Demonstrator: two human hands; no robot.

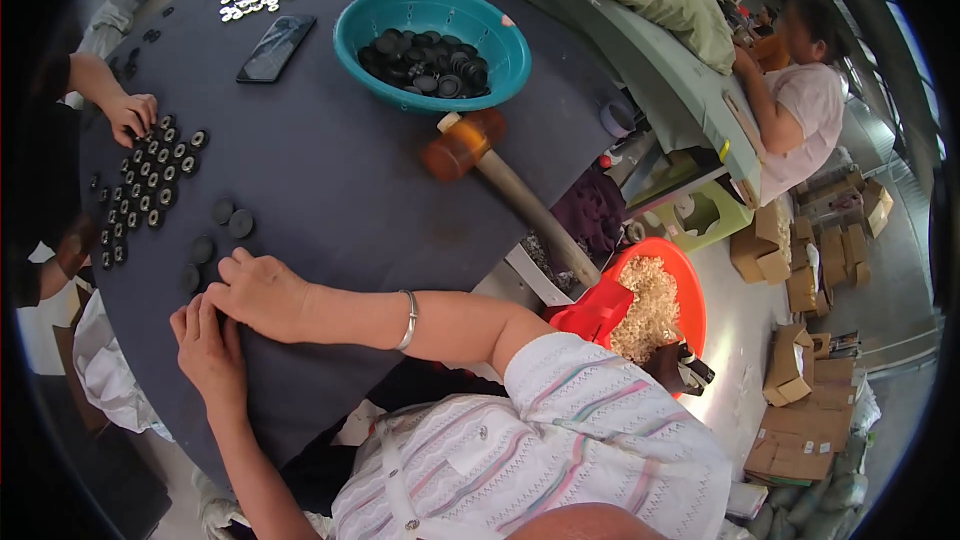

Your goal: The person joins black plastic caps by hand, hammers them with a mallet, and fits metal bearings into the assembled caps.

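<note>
Now pressing small black discs (205, 250) flat on the dark worktop (330, 180) near its close edge: right hand (258, 292) palm-down, fingers loosely spread, left hand (205, 345) beside it (grip on anything impossible to tell). Next probably another disc from the teal bowl (432, 45).

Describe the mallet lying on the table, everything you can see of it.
The mallet lies on its side on the dark grey table, just below the teal bowl. Its head is a translucent amber-orange cylinder with a pale cap at one end. The light wooden handle runs down and right, past the table edge, toward the orange basin. No hand touches it.
</note>
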